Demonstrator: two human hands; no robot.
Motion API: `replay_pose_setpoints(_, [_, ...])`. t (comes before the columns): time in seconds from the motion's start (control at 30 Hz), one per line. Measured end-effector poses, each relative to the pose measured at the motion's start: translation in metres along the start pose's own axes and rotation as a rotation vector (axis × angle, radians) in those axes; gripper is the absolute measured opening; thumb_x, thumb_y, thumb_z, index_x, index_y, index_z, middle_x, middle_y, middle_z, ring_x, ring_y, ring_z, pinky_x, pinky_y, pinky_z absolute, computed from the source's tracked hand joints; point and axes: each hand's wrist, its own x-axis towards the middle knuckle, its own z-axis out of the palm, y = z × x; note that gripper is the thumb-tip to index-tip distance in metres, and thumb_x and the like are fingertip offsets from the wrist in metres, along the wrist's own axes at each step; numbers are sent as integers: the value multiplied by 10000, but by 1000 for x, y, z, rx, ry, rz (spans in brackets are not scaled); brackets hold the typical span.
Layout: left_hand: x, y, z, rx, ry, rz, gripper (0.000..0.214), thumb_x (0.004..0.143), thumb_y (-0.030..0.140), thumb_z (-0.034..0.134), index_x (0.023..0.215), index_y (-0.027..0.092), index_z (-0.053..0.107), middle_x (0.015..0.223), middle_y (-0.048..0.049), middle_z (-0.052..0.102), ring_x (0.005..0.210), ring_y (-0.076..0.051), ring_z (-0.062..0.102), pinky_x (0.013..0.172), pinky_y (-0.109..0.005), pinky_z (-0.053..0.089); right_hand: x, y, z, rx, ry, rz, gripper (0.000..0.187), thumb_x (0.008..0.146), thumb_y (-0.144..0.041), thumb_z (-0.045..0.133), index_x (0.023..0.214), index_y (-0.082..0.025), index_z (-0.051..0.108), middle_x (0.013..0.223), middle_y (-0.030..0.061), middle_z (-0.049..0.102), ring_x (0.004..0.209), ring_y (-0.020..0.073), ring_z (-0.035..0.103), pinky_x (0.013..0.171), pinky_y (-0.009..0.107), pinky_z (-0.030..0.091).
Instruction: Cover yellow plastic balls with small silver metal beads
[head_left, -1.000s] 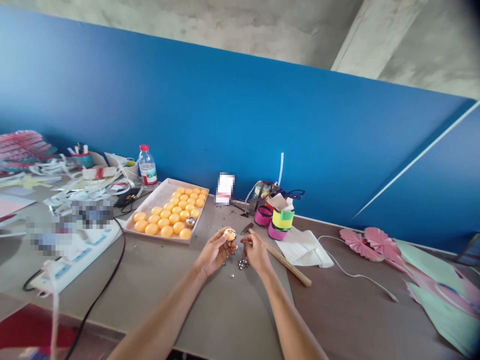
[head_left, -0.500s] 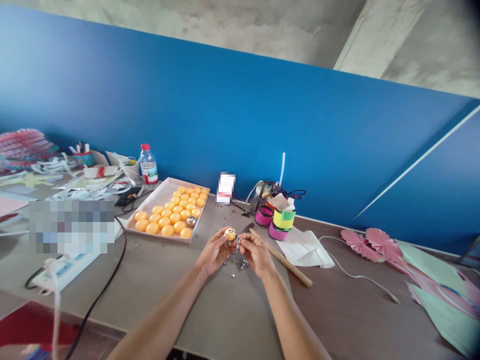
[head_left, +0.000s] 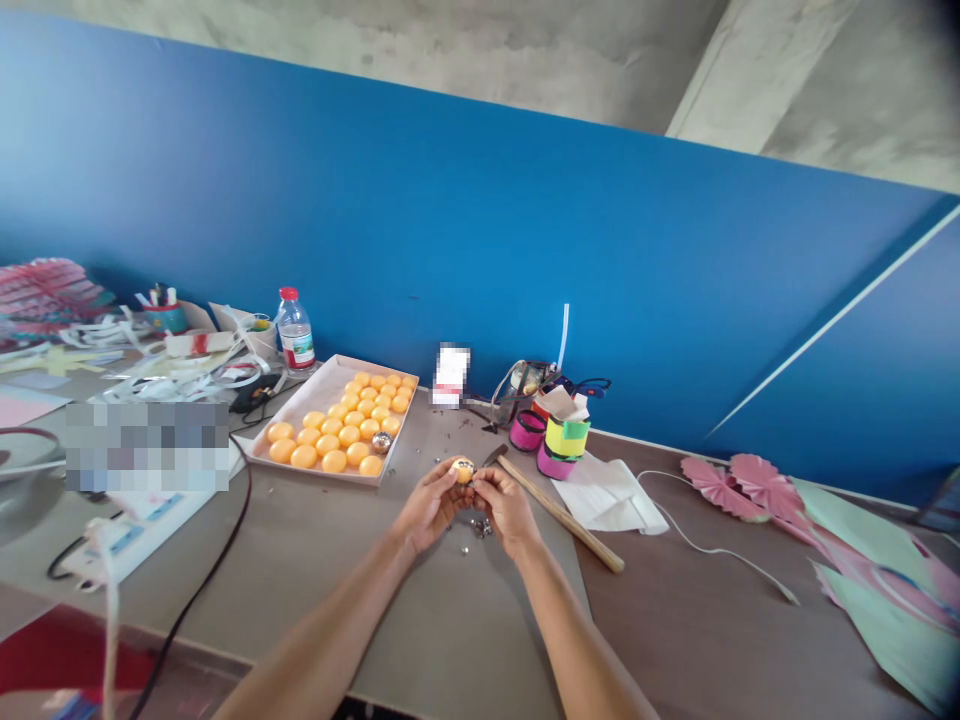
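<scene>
My left hand (head_left: pixel 436 505) is closed around an orange ball (head_left: pixel 462 470) that looks like a table tennis ball, with shiny silver pieces on part of its surface. My right hand (head_left: pixel 504 508) is closed in a pinch, its fingertips against the ball's lower right side; whatever sits between them is too small to make out. Below the hands a small heap of shiny silver bits (head_left: pixel 481 527) lies on the table. To the left, a shallow box (head_left: pixel 315 472) holds rows of plain orange balls (head_left: pixel 328 445) and one silver-covered ball (head_left: pixel 382 442).
A hammer (head_left: pixel 559 513) with a wooden handle lies right of my hands, beside white paper (head_left: pixel 611 495). Pink and yellow containers (head_left: pixel 564 445) stand behind it. A power strip (head_left: pixel 154 530) and black cable lie left. A bottle (head_left: pixel 296 335) stands against the blue partition (head_left: pixel 480 220).
My right fingertips have come in from just beside the ball to touch it. The left hand keeps its hold, with the ball slightly turned.
</scene>
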Motion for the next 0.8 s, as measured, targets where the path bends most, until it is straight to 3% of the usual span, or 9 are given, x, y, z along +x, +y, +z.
replay_pose_setpoints(0.37, [0,-3,2,25,-20,37,259,762,239,626,991,129,578,791,-57,647,640,-137,614,637,-274,497,1,1,-4,-9,-20,17,125,625,-252,648,692,-180,570,548,-62,502,475,69,423,507,212,327])
replay_pose_setpoints(0.8, [-5,-1,12,98,27,72,311,690,273,690,945,126,589,763,-40,645,600,-119,591,598,-257,487,1,-2,-7,-188,-26,-53,128,652,-264,614,684,-185,519,541,-61,511,461,84,459,487,218,350])
